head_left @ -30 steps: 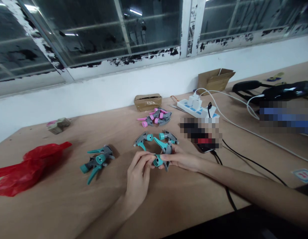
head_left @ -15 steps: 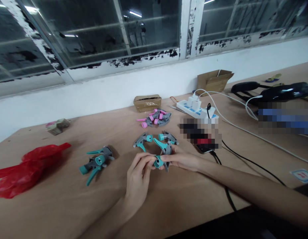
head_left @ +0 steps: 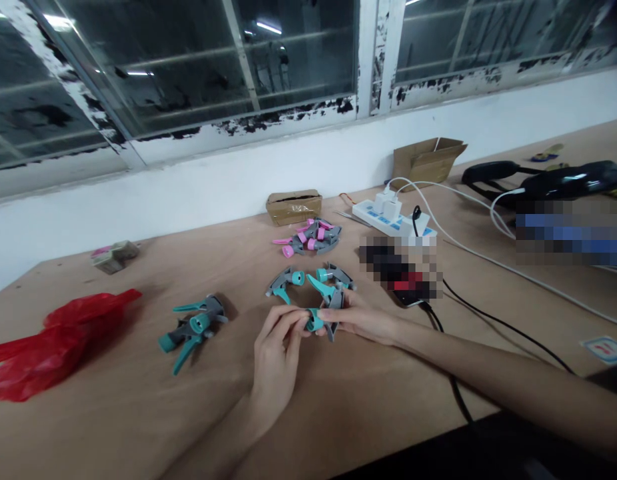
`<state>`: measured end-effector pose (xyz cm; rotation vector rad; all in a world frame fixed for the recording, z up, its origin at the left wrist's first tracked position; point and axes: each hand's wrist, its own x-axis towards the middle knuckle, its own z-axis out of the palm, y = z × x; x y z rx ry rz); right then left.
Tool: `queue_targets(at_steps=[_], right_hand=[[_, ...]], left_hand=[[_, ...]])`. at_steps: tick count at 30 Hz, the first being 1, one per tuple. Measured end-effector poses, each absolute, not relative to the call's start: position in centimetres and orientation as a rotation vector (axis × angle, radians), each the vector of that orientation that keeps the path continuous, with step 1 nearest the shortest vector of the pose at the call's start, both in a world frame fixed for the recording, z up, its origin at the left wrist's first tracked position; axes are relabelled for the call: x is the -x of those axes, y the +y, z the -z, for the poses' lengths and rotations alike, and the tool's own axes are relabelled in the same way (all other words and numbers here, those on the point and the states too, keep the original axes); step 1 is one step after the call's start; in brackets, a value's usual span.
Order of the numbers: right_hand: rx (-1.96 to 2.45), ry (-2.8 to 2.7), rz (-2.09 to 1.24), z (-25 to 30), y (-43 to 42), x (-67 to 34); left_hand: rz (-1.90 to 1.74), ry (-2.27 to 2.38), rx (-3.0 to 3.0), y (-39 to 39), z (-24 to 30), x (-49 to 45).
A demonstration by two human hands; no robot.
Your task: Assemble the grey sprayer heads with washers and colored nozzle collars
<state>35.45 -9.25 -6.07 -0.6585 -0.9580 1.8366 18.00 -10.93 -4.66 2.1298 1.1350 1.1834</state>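
Observation:
Between my hands is a grey and teal trigger spray head (head_left: 335,303), raised a little over the table. My right hand (head_left: 358,318) is closed around its grey body, the thumb lying by the teal collar. The fingers of my left hand (head_left: 278,340) pinch the open end of that collar; whether a small part sits in them is hidden. Just beyond lie two more teal spray heads, one on the left (head_left: 287,283) and one on the right (head_left: 333,273). A small teal pile (head_left: 196,327) rests to the left. Several pink and grey spray heads (head_left: 311,237) are heaped farther back.
A red plastic bag (head_left: 73,333) lies at the left. Against the wall stand a small cardboard box (head_left: 293,207) and an open carton (head_left: 426,163). A white power strip (head_left: 388,220) with cables and a phone (head_left: 408,297) occupy the right side.
Both hands keep their grip on the spray head. Its teal collar has turned slightly, and the left fingertips have shifted a little at its opening. The other spray heads have not moved.

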Motion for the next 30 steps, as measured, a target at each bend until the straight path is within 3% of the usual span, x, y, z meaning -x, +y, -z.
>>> queue_targets(at_steps=[10,30], right_hand=[[0.665,-0.957,-1.854,5.7,-9.4,-35.4],[0.608,-1.022,-2.014,5.4,-9.4,-36.3]], left_hand=[[-1.151,1.219,-2.197,-11.0,4.5,-18.3],[-1.132,0.925,-2.468,-10.6,2.4,-17.1]])
